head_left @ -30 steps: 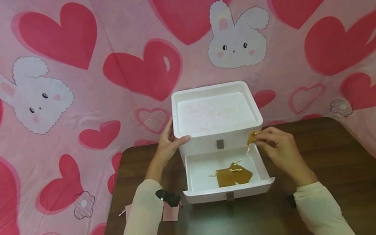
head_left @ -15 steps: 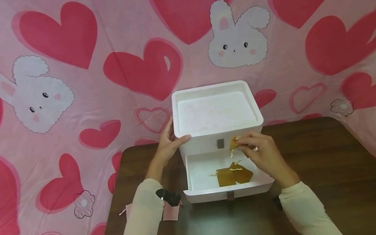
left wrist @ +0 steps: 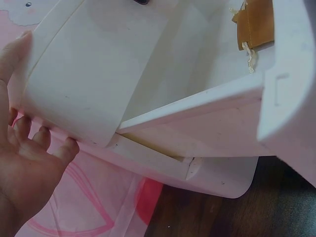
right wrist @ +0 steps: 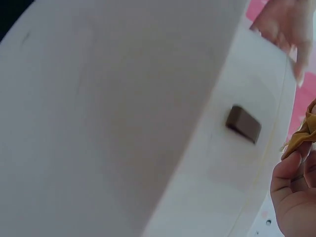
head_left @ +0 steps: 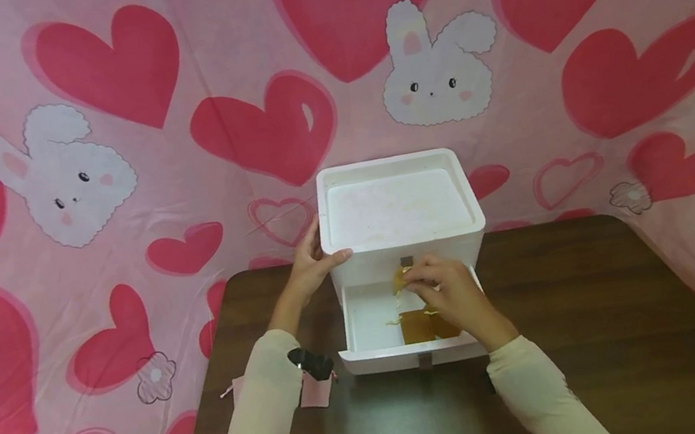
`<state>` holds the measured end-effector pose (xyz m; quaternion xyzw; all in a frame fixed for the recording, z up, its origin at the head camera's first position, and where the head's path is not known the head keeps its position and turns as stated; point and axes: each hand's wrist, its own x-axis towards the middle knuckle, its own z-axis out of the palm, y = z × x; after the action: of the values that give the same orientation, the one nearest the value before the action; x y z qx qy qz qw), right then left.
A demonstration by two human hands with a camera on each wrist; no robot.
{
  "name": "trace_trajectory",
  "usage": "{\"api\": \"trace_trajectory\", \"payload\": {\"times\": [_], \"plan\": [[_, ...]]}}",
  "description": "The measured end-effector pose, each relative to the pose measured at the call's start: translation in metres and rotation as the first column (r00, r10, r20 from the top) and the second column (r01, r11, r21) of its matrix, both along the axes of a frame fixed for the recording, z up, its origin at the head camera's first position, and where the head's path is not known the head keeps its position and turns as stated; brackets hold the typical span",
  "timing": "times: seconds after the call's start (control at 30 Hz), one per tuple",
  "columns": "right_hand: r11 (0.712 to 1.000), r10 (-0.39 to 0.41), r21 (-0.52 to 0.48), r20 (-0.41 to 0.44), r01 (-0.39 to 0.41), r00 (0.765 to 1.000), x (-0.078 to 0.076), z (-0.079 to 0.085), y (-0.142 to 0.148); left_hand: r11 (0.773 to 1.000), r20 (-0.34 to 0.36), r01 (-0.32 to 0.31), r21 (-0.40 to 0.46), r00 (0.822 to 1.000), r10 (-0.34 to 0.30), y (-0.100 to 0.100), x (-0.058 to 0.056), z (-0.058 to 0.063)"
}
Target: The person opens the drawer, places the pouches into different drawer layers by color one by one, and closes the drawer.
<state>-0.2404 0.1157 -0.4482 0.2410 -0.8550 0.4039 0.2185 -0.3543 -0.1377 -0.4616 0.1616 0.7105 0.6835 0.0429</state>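
A white drawer unit (head_left: 407,261) stands on the table with its lower drawer (head_left: 379,359) pulled out. My left hand (head_left: 309,269) grips the unit's left front corner, thumb on the front and fingers along the side. Over the drawer, my right hand (head_left: 454,291) pinches a small mustard-brown drawstring pouch (head_left: 399,282), whose pale cord hangs down. Beneath it lie a brown pouch (head_left: 416,326) and another brown pouch (head_left: 442,324), the latter partly covered by the right hand. In the right wrist view, the crumpled held pouch (right wrist: 302,136) shows at the fingertips.
Pink drawstring pouches (head_left: 315,391) lie on the dark wooden table (head_left: 618,324), partly behind the left forearm. The unit's top is a shallow rimmed tray (head_left: 398,208). A pink curtain (head_left: 357,114) with hearts and rabbits hangs close behind the unit.
My right hand has moved left with the brown pouch, from the drawer's right side to over its middle. My left hand has stayed on the unit's corner.
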Motion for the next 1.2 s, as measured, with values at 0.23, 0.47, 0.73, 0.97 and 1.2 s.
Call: {"api": "trace_trajectory", "payload": {"times": [0.23, 0.47, 0.73, 0.97, 1.2], "plan": [[1.000, 0.025, 0.013, 0.034, -0.025, 0.999, -0.001, -0.005, -0.022, 1.000, -0.012, 0.018, 0.014, 1.000, -0.018, -0.001, -0.002, -0.001], [0.997, 0.066, 0.026, 0.054, -0.068, 0.996, -0.002, -0.011, -0.037, 0.999, 0.011, 0.040, 0.029, 0.999, -0.040, -0.002, 0.004, 0.009], [0.993, 0.114, 0.037, 0.011, -0.114, 0.993, -0.005, -0.014, -0.050, 0.998, 0.013, 0.059, 0.027, 0.998, -0.059, -0.003, 0.015, 0.024], [0.994, 0.088, 0.062, 0.064, -0.092, 0.994, -0.006, -0.013, -0.054, 0.997, -0.020, 0.060, 0.055, 0.998, -0.059, -0.001, 0.000, 0.003], [0.992, 0.064, 0.100, 0.067, -0.071, 0.996, -0.006, -0.014, -0.053, 0.998, -0.043, 0.044, 0.038, 0.998, -0.042, -0.002, -0.001, -0.002]]}}
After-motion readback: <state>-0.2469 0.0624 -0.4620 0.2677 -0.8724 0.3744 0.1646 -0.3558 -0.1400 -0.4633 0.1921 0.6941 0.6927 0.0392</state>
